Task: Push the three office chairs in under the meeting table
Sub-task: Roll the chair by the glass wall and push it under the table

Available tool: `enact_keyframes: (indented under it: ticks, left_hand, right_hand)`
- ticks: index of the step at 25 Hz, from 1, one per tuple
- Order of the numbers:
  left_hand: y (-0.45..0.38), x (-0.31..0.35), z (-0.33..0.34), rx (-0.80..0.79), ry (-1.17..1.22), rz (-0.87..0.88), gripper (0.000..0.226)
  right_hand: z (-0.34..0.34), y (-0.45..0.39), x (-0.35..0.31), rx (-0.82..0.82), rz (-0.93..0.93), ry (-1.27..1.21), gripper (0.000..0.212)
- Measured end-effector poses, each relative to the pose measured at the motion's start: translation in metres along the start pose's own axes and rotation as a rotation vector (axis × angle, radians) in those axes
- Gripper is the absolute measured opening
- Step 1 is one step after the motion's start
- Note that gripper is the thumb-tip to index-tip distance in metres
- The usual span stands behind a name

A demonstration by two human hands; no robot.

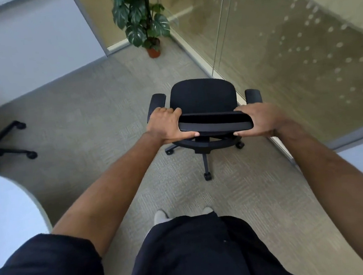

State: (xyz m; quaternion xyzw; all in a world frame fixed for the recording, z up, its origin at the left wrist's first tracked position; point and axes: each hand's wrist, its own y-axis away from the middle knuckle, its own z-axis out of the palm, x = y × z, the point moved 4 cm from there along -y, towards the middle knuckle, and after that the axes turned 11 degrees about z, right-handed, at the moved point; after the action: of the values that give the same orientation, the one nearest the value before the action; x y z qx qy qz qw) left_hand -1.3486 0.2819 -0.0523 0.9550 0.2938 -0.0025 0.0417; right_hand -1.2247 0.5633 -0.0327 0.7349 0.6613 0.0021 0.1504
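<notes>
Both hands gripped the backrest top of the office chair [202, 96], left hand [166, 125] and right hand [260, 120] wrapped around its ends. It stood on the carpet [86, 115] near the glass wall [289, 51], apart from the meeting table [9, 209] at our left. We judged it needed turning, then rolling under that table's edge.

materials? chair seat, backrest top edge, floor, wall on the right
Chair seat: likely woven fabric, matte black, no shine.
Backrest top edge: looks like moulded plastic, smooth with a faint sheen.
Floor: carpet tiles, beige, ribbed weave in squares.
Right wall: glass panel, reflective, with frosted dots, in a metal-looking frame.
</notes>
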Motion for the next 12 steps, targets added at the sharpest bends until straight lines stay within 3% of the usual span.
enact_keyframes:
  ticks: [12]
  left_hand:
    - [0.101, -0.027, 0.005, 0.030, -0.002, -0.339, 0.104]
  right_hand:
    - [0.005, -0.061, -0.076, 0.057, -0.325, 0.096, 0.093]
